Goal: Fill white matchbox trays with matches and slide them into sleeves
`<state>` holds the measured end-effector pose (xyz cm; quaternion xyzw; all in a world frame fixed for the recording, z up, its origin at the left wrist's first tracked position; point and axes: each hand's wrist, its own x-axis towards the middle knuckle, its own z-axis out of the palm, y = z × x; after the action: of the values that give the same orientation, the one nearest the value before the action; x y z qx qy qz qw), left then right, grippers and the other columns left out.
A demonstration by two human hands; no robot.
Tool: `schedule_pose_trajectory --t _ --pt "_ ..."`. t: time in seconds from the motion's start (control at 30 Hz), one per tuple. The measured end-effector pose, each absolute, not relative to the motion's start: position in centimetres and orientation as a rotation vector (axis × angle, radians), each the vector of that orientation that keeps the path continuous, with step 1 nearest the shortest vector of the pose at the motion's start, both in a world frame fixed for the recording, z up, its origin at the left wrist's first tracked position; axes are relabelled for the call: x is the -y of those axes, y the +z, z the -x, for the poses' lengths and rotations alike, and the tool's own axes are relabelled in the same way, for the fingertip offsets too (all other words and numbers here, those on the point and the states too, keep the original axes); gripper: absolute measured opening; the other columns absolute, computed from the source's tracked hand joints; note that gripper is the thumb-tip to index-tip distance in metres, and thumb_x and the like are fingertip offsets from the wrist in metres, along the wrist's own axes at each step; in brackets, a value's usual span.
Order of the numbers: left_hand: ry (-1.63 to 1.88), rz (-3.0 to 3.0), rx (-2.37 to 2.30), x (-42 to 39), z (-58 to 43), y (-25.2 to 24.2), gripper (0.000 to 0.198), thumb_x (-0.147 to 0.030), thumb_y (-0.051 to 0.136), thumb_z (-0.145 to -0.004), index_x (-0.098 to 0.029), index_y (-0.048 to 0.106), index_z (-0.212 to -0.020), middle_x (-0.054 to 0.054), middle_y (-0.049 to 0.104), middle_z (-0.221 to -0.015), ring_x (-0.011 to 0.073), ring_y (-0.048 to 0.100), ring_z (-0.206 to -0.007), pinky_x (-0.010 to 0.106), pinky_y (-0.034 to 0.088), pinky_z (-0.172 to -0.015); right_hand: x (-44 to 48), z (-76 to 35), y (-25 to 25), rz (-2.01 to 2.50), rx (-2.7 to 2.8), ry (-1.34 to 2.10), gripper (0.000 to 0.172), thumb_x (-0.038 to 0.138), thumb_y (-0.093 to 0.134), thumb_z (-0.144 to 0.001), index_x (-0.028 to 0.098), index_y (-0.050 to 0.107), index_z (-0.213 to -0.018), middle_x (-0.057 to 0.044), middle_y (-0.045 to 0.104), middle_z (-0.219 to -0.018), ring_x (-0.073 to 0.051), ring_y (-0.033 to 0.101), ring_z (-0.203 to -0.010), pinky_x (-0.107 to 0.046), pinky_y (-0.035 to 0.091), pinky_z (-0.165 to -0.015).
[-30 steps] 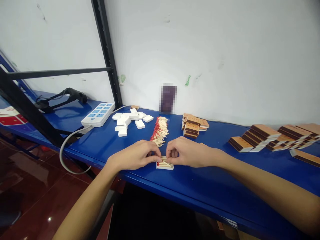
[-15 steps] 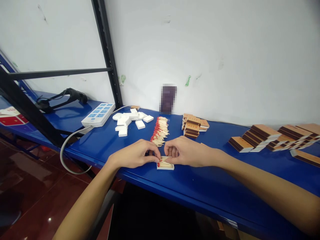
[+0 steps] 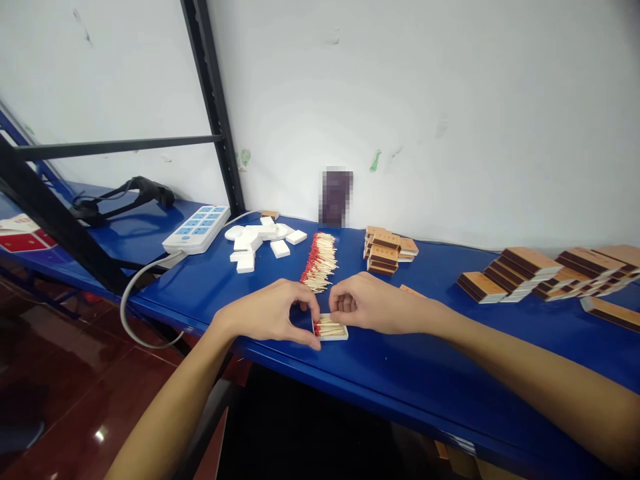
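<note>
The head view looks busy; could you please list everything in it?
Tray: one, white, between hands
Matches inside: several, red-tipped, in tray
Loose matches: many, red-tipped, beyond tray
Small boxes: about ten, white, left of loose matches
Matchbox pile: several, tan-brown, right of loose matches
Matchbox stacks: many, tan-brown, far right
Power strip: one, white-blue, left
Cable: one, pale, beside strip
Strapped item: one, black, far left
Printed item: one, red-white, left edge
Rack: one, black, upper left
Blurred patch: one, purple, against wall
Wall: one, white, behind
Table: one, blue, beneath
Floor: one, red-brown, lower left
Left hand: one, bare, at tray's left
Right hand: one, bare, at tray's right
</note>
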<state>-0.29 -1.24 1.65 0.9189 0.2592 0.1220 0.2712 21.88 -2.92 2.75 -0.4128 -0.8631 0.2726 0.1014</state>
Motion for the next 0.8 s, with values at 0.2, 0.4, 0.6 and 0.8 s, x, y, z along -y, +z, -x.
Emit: schedule_pose_trajectory --t 0.2,0.4,0.6,0.8 --pt "0.374 -2.511 -0.711 1.4 0.1 1.4 0.029 -0.043 0.077 -0.071 -0.019 0.068 -0.085 -0.001 0.067 -0.085 0.0145 0.058 -0.079 0.026 0.042 -0.072 2.7 -22.2 2.7 1.196 2.549 0.815 0.016 0.027 0.058 -0.083 0.016 0.065 -0.075 0.001 0.063 -0.064 -0.01 0.054 -0.056 -0.021 0.039 -0.053" --pt "0.545 -2.484 -0.88 0.5 1.3 1.6 0.026 -0.042 0.061 -0.086 -0.019 0.066 -0.096 0.001 0.067 -0.085 0.0141 0.059 -0.074 0.026 0.044 -0.068 1.2 -22.3 -0.1 1.217 2.399 0.422 0.013 0.017 0.053 -0.085 0.016 0.065 -0.081 0.001 0.059 -0.065 -0.009 0.048 -0.056 -0.023 0.034 -0.055" --pt "0.484 -2.624 -1.042 -0.1 1.6 1.3 0.019 -0.033 0.054 -0.091 -0.019 0.065 -0.096 0.0 0.063 -0.075 0.0145 0.057 -0.067 0.025 0.039 -0.061 0.5 -22.1 -2.7 1.099 2.346 0.263 0.012 0.019 0.056 -0.087 0.017 0.067 -0.09 0.001 0.053 -0.069 -0.012 0.049 -0.065 -0.024 0.035 -0.063" --pt "0.508 -2.746 -1.058 -0.2 0.3 0.1 0.018 -0.028 0.05 -0.093 -0.018 0.065 -0.09 0.002 0.062 -0.079 0.0149 0.056 -0.069 0.026 0.039 -0.065 0.7 -22.0 -2.8 1.128 2.362 0.27 0.019 0.021 0.055 -0.089 0.017 0.071 -0.097 0.0 0.053 -0.069 -0.012 0.049 -0.065 -0.024 0.035 -0.061"
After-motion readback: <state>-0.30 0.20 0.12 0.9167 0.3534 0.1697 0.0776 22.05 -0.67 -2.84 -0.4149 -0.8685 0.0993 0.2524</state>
